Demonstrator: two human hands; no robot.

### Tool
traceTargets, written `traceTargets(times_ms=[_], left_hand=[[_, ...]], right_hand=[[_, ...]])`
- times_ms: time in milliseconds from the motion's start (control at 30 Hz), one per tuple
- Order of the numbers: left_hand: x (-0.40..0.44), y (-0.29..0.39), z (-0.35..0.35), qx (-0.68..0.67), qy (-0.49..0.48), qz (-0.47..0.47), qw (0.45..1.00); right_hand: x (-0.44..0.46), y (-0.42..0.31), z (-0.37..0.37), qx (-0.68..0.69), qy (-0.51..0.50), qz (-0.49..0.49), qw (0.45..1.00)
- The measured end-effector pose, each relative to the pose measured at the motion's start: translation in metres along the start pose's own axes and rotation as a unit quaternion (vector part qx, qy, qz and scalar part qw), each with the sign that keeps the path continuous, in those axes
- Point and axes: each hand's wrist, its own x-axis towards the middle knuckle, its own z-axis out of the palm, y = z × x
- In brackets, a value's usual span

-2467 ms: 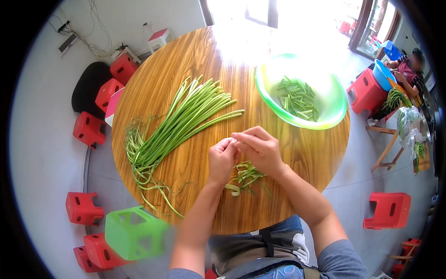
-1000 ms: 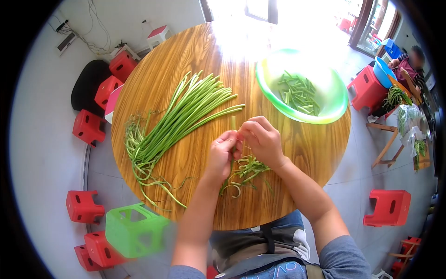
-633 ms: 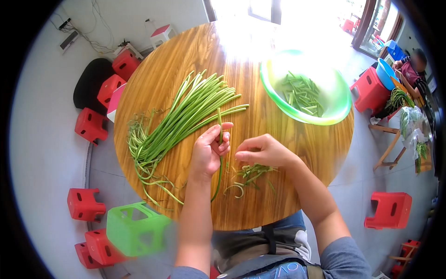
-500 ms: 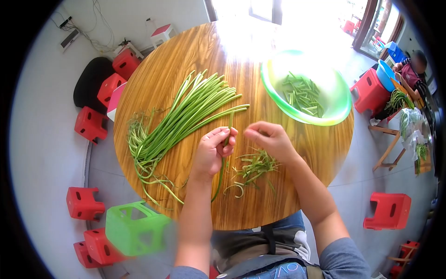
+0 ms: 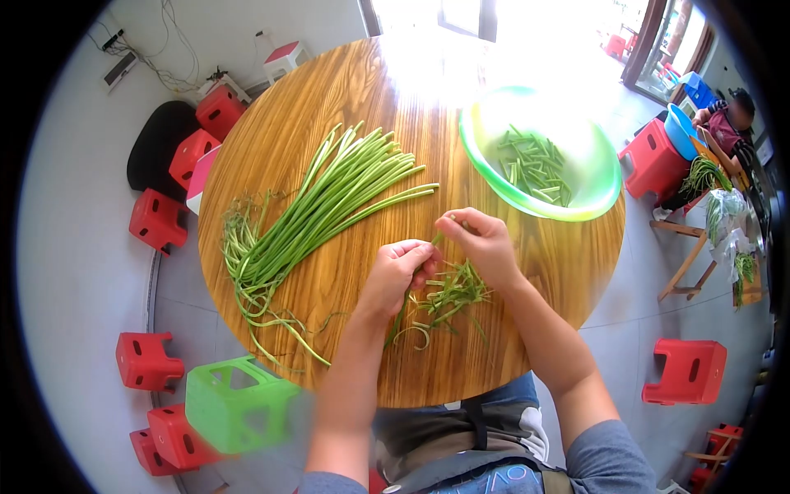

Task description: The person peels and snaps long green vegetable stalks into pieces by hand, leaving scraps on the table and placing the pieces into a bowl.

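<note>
My left hand [image 5: 403, 272] is closed on a green stem [image 5: 400, 317], whose lower part hangs down toward the table edge. Close by on the right, my right hand [image 5: 480, 243] pinches at the stem's upper end, between the two hands. Below them lies a small pile of green peelings [image 5: 453, 296]. A large bundle of long green stems [image 5: 321, 210] rests on the left of the round wooden table [image 5: 510, 346], its thin curly ends toward the lower left. Short cut pieces [image 5: 535, 169] lie in the green and white bowl [image 5: 514, 202] at the back right.
Red stools [image 5: 156, 218] stand left of the table, with a green stool [image 5: 239, 403] at the lower left. Another red stool [image 5: 687, 372] is at the right. Farther right, a person [image 5: 728, 123] sits by a blue basin [image 5: 681, 132] and more greens.
Since half a second ago, my left hand has turned and moved slightly right with the stem, and my right hand has come to the stem's upper end. The bundle and bowl stay in place.
</note>
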Motion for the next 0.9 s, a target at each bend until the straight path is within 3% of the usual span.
traceTargets(times_ms=[33,133,367,500,600,633,667,733,833,900], left_hand=[[0.000,-0.001,0.001,-0.003,0.013,0.008,1.000],[0.002,-0.004,0.000,-0.007,0.049,0.022,0.999],[0.002,-0.006,0.002,-0.046,0.070,0.055,0.995],[0.006,-0.014,-0.004,-0.062,0.016,0.076,0.995],[0.004,-0.007,0.003,-0.103,0.004,0.043,0.994],[0.004,-0.005,0.004,-0.102,0.001,0.012,0.995],[0.003,-0.005,0.006,-0.102,-0.003,-0.018,0.995],[0.001,-0.003,0.001,-0.122,-0.040,-0.022,0.991],[0.002,0.001,-0.002,-0.132,-0.048,-0.019,0.990],[0.004,-0.001,-0.003,-0.128,-0.032,0.000,0.991]], right_hand=[[-0.001,0.002,0.002,-0.080,0.005,-0.105,0.991],[-0.010,-0.002,0.013,-0.147,-0.009,-0.246,0.958],[-0.012,0.001,0.017,-0.214,-0.025,-0.329,0.920],[-0.019,-0.004,0.025,-0.197,-0.056,-0.401,0.893],[-0.020,-0.020,0.027,-0.116,-0.023,-0.357,0.927],[-0.023,-0.029,0.021,-0.056,-0.039,-0.221,0.973],[-0.019,-0.031,0.015,0.042,-0.032,-0.172,0.984],[-0.009,-0.013,0.011,0.306,0.008,-0.012,0.952],[-0.002,-0.016,0.003,0.436,0.033,0.158,0.885],[-0.002,-0.013,-0.001,0.430,-0.028,0.176,0.885]])
